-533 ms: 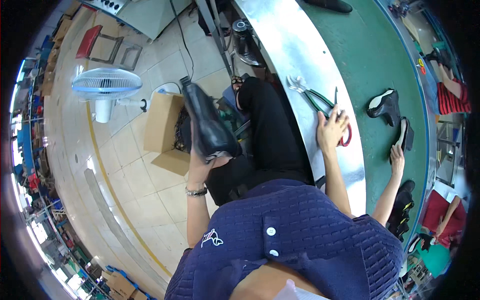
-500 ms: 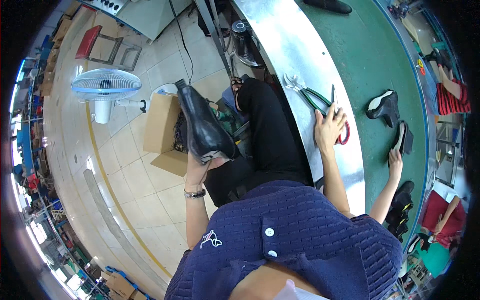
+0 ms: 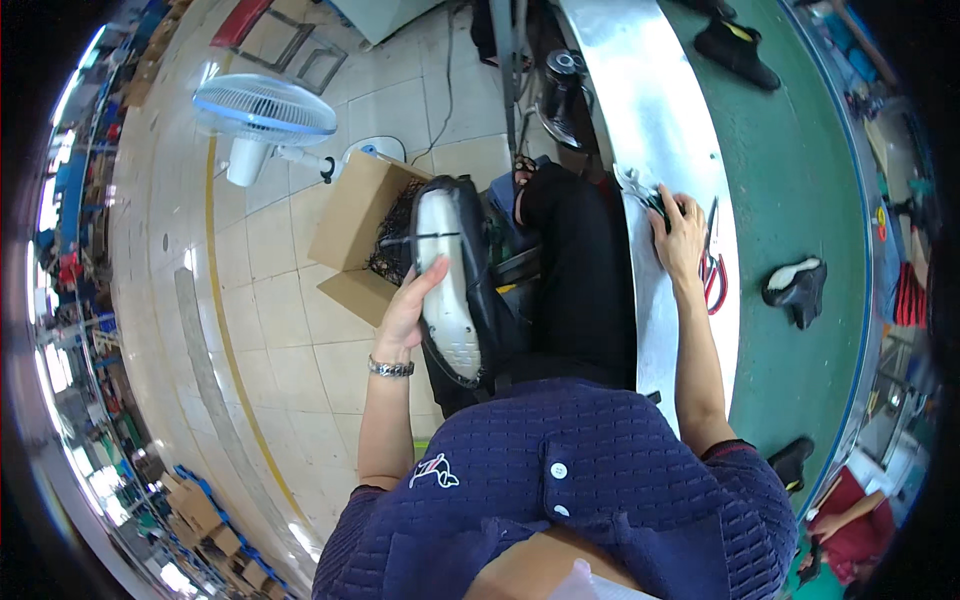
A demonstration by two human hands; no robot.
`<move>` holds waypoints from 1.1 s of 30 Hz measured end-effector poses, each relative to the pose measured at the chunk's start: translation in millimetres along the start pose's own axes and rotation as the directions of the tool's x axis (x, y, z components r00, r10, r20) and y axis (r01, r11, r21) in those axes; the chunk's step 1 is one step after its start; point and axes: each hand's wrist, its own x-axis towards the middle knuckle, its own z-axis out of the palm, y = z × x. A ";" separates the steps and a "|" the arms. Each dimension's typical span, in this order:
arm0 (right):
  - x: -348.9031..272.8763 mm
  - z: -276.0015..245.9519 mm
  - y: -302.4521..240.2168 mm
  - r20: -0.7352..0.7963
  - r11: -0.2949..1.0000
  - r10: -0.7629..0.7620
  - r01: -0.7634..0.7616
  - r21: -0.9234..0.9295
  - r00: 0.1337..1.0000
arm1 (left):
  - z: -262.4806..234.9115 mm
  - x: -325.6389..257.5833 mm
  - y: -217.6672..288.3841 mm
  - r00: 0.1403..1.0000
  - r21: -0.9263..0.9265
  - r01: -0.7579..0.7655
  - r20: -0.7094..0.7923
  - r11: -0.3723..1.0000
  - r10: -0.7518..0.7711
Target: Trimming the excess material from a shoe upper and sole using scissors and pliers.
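Observation:
In my left hand (image 3: 412,308) is a black shoe (image 3: 488,290), held over my lap with its pale, unsoled bottom facing up. The thumb lies on that bottom, and a thin dark band crosses it. My right hand (image 3: 682,240) is at the metal bench strip, its fingers curled round a pair of pliers (image 3: 634,183) whose jaws point away from me. The hand covers most of the pliers' handles. Right beside it on the metal lie red-handled scissors (image 3: 714,282), untouched.
A green belt (image 3: 750,180) beyond the bench carries several black shoes, one of them a shoe with a pale bottom (image 3: 797,290). On the floor at my left stand a cardboard box (image 3: 362,215) and a fan (image 3: 265,110). Another person (image 3: 850,525) is at the far right.
The shoe has turned from its shiny black upper to its pale bottom. My right fingers have closed round the pliers, now shifted from the scissors. Another person's hand on a belt shoe is gone.

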 end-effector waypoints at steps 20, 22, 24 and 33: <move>60.1 -102.5 -220.7 0.904 0.399 -0.394 -0.855 0.331 0.166 | 38.5 51.8 26.8 0.575 0.755 -0.498 -0.080 0.426 0.814; 63.3 -99.4 -226.7 0.941 0.412 -0.291 -0.864 0.289 0.176 | 36.1 47.6 29.2 0.616 0.755 -0.474 -0.083 0.453 0.784; 66.1 -98.0 -225.6 0.920 0.593 -0.311 -0.708 0.384 0.238 | 31.9 46.5 31.7 0.621 0.744 -0.496 -0.057 0.448 0.782; 44.7 -87.0 -221.6 0.777 0.824 -0.382 -0.197 0.532 0.501 | 12.2 53.6 29.6 0.478 0.736 -0.646 0.185 0.201 0.859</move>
